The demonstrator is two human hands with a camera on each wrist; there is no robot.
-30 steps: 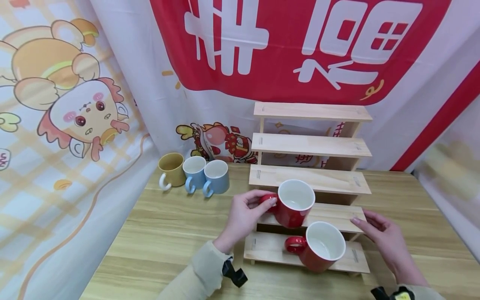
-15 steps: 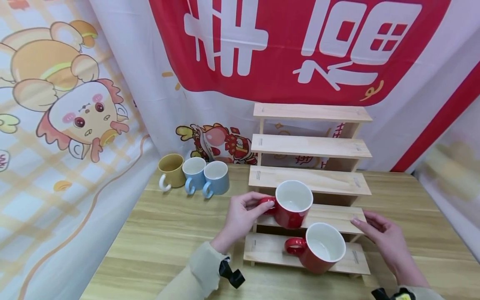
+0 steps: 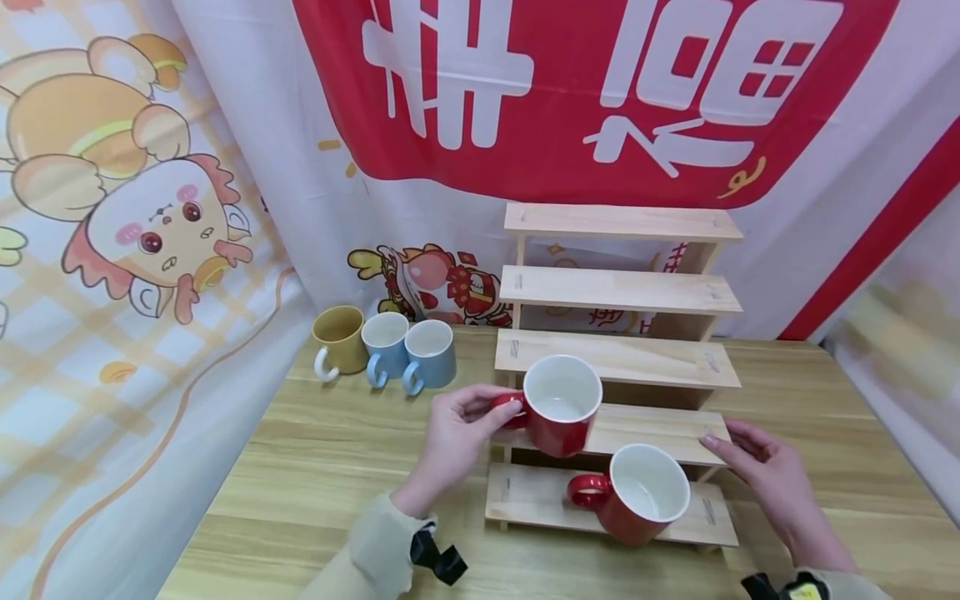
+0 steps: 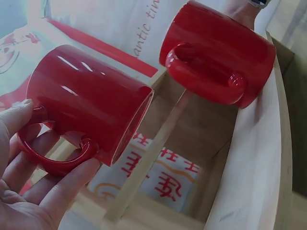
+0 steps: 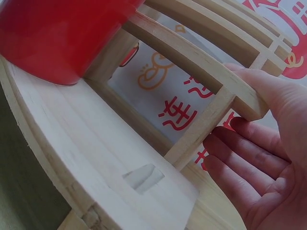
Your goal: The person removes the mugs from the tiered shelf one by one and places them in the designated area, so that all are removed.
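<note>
My left hand (image 3: 450,433) pinches the handle of a red mug (image 3: 561,429) with a white inside, and holds it upright over the left part of the second step from the bottom. A matching red mug (image 3: 637,512) stands on the lowest step of the wooden stepped shelf (image 3: 622,288), its handle to the left. At the right end of the second step, my right hand (image 3: 776,479) grips the board. Its thumb lies on top and the other fingers are below, as the right wrist view shows. In the left wrist view, the held mug (image 4: 91,100) is apart from the other one.
At the back left of the wood-grain table (image 3: 300,483) stand a mustard mug (image 3: 341,342) with a white handle and two light-blue mugs, one the rear blue mug (image 3: 387,346), the other the front blue mug (image 3: 431,358). A printed cloth (image 3: 420,200) hangs behind the shelf.
My left hand has moved a little to the left with the red mug. The right hand and the mug on the lowest step have stayed in place.
</note>
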